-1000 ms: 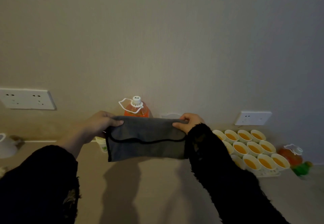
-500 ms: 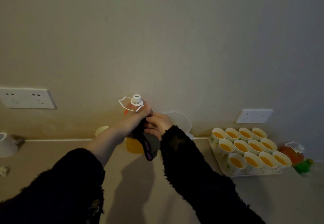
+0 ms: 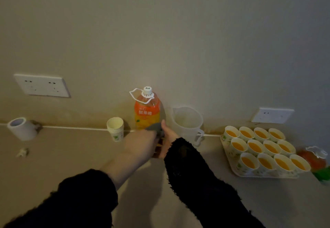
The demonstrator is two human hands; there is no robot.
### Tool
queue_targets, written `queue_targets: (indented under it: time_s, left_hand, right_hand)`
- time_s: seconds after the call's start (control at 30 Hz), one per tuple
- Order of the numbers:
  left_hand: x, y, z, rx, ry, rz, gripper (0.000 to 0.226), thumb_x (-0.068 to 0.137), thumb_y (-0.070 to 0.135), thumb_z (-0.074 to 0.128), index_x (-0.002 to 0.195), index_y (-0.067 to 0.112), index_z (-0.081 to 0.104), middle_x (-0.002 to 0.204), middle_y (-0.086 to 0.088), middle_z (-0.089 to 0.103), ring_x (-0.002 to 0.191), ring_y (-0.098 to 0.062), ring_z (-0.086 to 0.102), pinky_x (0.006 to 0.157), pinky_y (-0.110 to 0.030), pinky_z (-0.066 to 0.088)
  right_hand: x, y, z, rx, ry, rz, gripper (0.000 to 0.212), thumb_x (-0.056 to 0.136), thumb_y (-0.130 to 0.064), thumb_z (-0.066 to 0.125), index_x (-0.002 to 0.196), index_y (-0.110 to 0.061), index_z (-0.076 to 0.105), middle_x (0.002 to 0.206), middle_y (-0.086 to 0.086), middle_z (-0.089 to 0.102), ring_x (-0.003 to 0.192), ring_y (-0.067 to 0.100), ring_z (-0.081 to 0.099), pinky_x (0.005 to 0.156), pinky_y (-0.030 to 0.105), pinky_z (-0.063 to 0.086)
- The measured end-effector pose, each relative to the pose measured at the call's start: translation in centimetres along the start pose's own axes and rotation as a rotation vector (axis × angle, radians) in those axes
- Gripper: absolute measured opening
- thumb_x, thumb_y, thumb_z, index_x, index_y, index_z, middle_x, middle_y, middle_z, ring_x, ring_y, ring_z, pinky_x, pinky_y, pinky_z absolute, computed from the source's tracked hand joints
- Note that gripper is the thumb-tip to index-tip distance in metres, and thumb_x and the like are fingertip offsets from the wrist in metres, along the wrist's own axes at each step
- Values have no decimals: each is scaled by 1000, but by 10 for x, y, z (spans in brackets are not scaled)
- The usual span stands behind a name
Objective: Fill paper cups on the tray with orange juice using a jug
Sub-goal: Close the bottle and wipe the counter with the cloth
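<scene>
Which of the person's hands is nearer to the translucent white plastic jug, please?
Right. The right hand is just left of the translucent white plastic jug; the left hand is farther left.

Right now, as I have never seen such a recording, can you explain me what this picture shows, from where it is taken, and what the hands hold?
There is no machine here. A camera worn on a person's head looks forward and down at two bare hands in black sleeves. The left hand and the right hand meet low in front of an orange juice bottle, with a grey cloth between them. The exact grip is hidden. On the counter stand an empty-looking jug, a stack of paper cups, and a tray carrying twelve cups of juice.
</scene>
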State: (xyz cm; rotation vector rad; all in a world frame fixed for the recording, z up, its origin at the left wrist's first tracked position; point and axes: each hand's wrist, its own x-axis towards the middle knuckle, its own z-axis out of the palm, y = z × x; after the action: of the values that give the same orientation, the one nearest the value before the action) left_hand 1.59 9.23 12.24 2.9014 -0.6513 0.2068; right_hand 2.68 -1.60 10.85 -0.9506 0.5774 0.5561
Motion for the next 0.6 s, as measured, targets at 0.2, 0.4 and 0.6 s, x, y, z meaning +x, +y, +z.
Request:
queue_targets:
  time_s: [0.2,0.4,0.6]
  left_hand:
    - [-36,-2,22,-721,-324,-178,28,97,30,48,71,26,59,68,4,58,64,-11,53,63,-31,39]
    - [-51,-54,36,-939,-74,-966,39,91,40,59,113,8,54,111,-8,55,111,-28,53,87,-37,40]
    - [-57,-88,56,-1752,-323,-1154,50,83,36,64,121,4,57,91,-13,64,76,-27,60,56,-30,47]
  right_hand:
    - [26,22,-17,-396,297,34,38,101,-18,43,132,3,47,128,16,55,106,26,54,92,29,40]
    - [36,40,-9,-301,156,67,34,97,-6,49,128,8,49,130,24,54,105,35,54,96,42,40]
    - [59,52,21,-361,114,147,16,96,-9,51,101,2,61,76,11,64,74,27,56,67,33,45]
